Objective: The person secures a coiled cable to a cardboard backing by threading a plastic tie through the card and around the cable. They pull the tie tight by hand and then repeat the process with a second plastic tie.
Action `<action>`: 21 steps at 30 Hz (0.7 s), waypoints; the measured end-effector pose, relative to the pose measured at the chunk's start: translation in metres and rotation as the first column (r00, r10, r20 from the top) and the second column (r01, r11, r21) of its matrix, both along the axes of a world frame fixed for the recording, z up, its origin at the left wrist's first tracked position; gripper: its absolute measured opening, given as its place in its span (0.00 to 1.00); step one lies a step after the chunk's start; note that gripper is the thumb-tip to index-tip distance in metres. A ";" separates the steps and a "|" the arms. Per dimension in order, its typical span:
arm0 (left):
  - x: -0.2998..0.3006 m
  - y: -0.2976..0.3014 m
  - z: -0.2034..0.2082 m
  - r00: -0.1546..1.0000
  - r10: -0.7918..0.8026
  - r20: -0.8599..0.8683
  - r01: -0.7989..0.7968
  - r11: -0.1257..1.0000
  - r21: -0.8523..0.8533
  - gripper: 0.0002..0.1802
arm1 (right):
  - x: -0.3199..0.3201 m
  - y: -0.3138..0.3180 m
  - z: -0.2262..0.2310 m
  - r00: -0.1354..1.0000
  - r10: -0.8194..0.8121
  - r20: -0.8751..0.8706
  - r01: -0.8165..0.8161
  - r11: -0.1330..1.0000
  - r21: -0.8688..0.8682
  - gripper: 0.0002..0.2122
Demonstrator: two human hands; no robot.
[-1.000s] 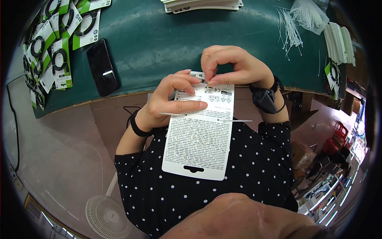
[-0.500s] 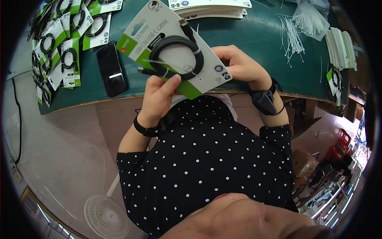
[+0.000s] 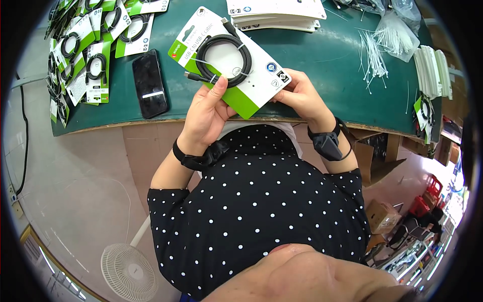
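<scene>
Both my hands hold one white and green cable card tilted above the table's near edge. A coiled black braided cable lies on the card's face, bound with pale zip ties, its two plugs sticking out at the upper and left sides. My left hand pinches the card's lower left edge, thumb on the front by the cable. At the lower right corner my right hand grips the card; some of its fingers are hidden behind it.
A black phone lies left of the card. Several carded cables are heaped at the far left. Stacked blank cards sit at the back, loose white zip ties and a plastic bag to the right, more cards at the right edge.
The card has come down slightly and lies flatter, its lower edge nearer my body. My right hand has shifted down to the card's corner, and my left hand has turned more palm-up.
</scene>
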State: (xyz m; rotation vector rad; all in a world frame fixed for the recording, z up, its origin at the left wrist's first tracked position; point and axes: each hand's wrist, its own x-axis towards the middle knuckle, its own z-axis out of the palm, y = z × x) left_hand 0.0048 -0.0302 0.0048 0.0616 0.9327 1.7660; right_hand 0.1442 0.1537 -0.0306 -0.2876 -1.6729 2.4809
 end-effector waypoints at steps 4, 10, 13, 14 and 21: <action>-0.004 -0.002 -0.001 0.998 -0.024 0.062 0.021 0.999 0.041 0.21 | 0.000 -0.010 -0.003 0.998 -0.060 -0.015 0.059 0.996 -0.074 0.10; -0.007 -0.005 -0.004 0.999 -0.038 0.016 0.037 0.999 0.034 0.21 | -0.004 -0.028 0.004 0.980 -0.197 -0.010 0.196 0.980 -0.035 0.09; -0.007 -0.005 -0.005 0.999 -0.033 -0.011 0.033 0.999 0.023 0.21 | -0.005 -0.031 0.003 0.975 -0.220 -0.009 0.220 0.975 -0.015 0.09; -0.006 -0.005 -0.005 1.000 -0.024 -0.001 0.024 0.999 0.022 0.21 | -0.005 -0.031 0.003 0.973 -0.232 -0.010 0.232 0.973 -0.005 0.10; -0.003 -0.004 -0.007 0.999 -0.007 0.042 0.005 0.999 0.033 0.20 | 0.002 -0.033 0.000 0.978 -0.207 0.026 0.208 0.973 -0.100 0.12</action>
